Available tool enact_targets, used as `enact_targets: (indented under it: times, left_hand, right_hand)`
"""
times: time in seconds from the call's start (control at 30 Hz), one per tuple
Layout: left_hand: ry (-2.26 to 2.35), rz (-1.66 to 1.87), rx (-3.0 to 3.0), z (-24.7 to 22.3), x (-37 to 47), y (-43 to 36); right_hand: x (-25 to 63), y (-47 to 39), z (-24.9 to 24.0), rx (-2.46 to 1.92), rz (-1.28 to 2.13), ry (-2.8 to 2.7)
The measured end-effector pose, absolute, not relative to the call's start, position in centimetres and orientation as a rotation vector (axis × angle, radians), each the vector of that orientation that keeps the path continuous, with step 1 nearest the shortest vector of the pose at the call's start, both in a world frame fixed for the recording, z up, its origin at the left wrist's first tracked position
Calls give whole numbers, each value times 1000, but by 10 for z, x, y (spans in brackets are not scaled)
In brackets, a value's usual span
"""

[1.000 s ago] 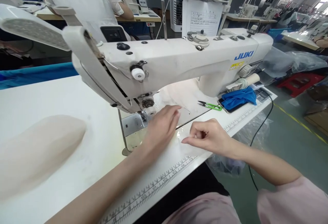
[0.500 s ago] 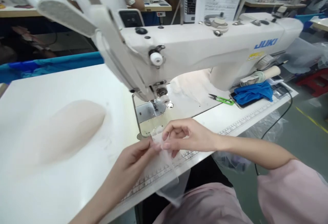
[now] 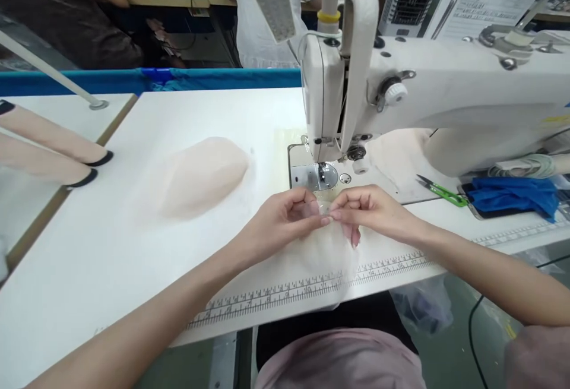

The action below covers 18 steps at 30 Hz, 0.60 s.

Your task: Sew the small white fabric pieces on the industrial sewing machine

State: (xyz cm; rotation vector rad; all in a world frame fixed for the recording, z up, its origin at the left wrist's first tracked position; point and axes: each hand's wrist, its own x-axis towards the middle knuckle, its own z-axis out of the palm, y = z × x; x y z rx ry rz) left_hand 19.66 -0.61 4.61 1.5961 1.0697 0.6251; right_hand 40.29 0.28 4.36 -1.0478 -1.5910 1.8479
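Observation:
My left hand and my right hand meet just in front of the sewing machine, thumbs and fingertips pinched together. Between them they hold a thin, see-through piece of fabric, which hangs down over the printed ruler at the table edge. Behind my fingers sit the machine's presser foot and metal needle plate. A pale beige fabric piece lies on the table to the left of my hands.
Green thread snips lie right of the needle area. Beside them a blue cloth covers part of a dark flat device. Two beige pieces with black ends rest at far left. Two people sit beyond the blue cloth barrier.
The view has swung left, so the machine appears farther right. Both hands have come up closer to the presser foot, still pinching the sheer fabric.

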Motion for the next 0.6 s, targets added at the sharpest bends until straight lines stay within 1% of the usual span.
enact_targets:
  times: [0.07, 0.23, 0.43, 0.6]
  left_hand:
    - [1105, 639, 1635, 43, 197, -4]
    - [1256, 649, 1976, 39, 199, 0]
    - [1369, 754, 2154, 28, 195, -2]
    - [1363, 842, 2415, 16, 191, -4]
  right_hand:
    - [408, 10, 44, -1092, 1806, -1701]
    - [411, 25, 54, -1197, 1575, -2042]
    - [400, 28, 47, -1145, 1445, -2012]
    - [398, 21, 26, -1011, 1031, -2086]
